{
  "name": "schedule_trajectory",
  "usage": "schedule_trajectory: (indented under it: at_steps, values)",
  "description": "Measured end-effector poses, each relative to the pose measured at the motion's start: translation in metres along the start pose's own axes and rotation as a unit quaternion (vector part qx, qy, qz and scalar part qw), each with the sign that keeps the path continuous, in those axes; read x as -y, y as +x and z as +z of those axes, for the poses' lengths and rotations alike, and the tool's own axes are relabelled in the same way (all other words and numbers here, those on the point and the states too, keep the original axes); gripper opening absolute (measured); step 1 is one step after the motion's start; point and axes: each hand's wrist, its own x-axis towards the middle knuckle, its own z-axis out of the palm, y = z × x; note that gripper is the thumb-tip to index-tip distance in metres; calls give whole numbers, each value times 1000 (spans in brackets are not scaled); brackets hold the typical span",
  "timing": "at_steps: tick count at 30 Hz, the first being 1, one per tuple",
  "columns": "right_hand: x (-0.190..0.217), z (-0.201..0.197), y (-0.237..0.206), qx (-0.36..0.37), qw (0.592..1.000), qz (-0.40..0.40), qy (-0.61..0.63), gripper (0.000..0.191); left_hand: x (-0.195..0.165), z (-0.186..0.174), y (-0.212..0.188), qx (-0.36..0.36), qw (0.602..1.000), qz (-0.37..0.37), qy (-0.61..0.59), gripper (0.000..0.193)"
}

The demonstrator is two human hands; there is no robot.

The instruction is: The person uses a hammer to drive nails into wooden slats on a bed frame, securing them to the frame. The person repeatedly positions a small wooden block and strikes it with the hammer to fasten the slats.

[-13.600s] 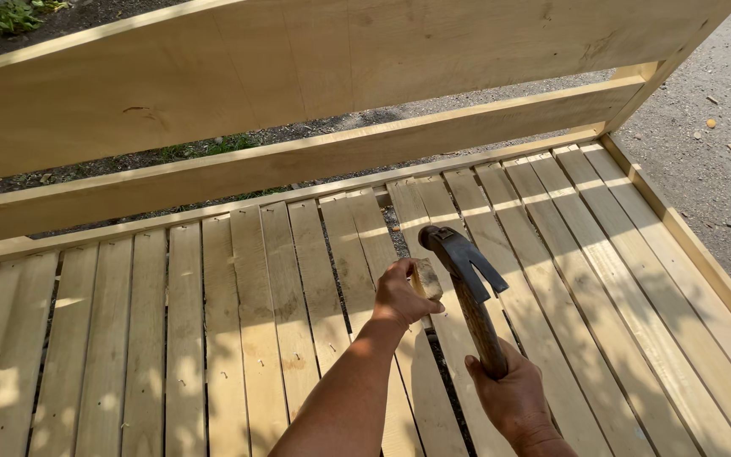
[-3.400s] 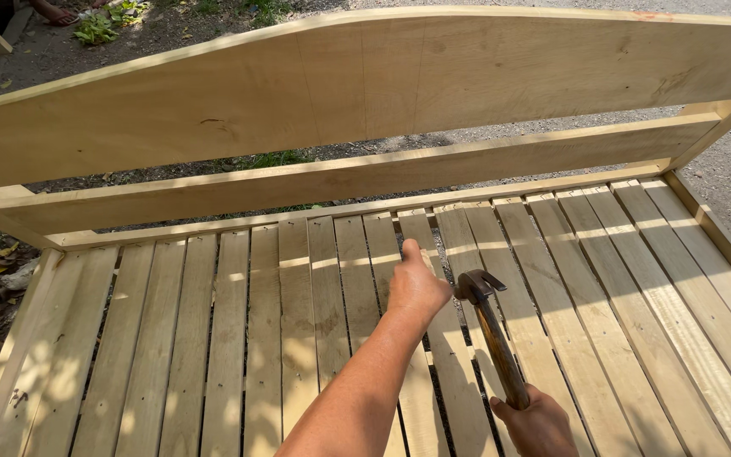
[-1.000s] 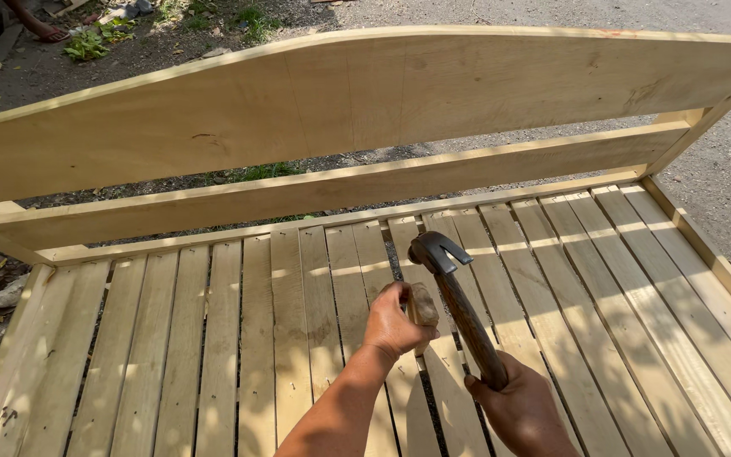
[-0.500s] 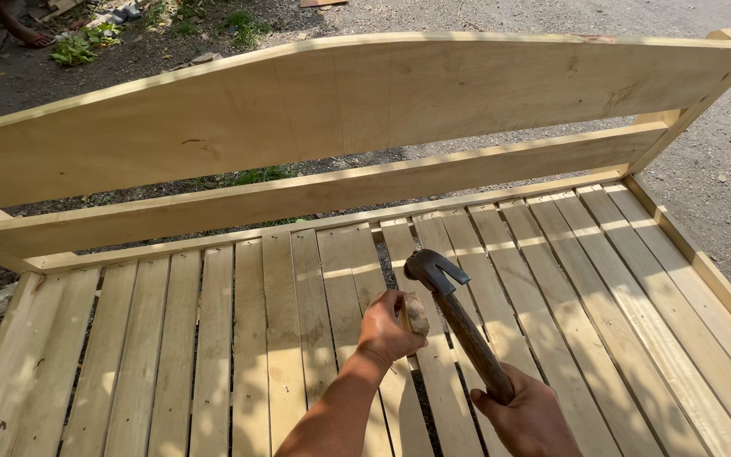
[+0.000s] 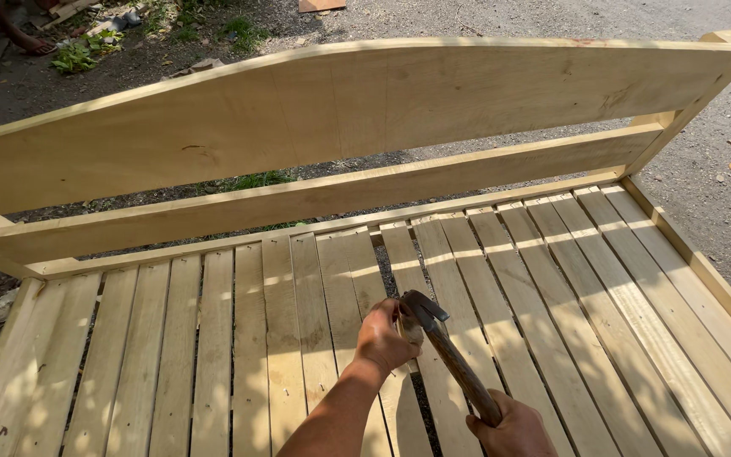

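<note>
Left grip: fingers curled narrow, pinching something too small to make out, resting on a pale wooden slat of the bed frame. Just right, touching: hammer, head at the fingertips, handle slanting down-right. Right grip: clenched round the handle's end. Beyond both: curved headboard.

The pale yellow wooden slatted bed frame under me shows faint brown grain and dappled shadow stripes. My hammer with its dark grey metal head and reddish-brown wooden handle looks worn. Grey gravel ground lies beyond.
</note>
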Motion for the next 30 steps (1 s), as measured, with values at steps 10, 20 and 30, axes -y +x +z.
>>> schedule_trajectory:
  at_steps: [10,20,30]
  values:
    - [-25,33,16,-20,992,-20,120,26,-6,-2,-4,27,999,-40,-12,81]
    - [-40,13,26,-46,994,24,94,32,-2,11,2,37,998,-50,5,85]
    - [-56,37,41,52,990,66,110,34,0,11,4,49,997,-64,1,78]
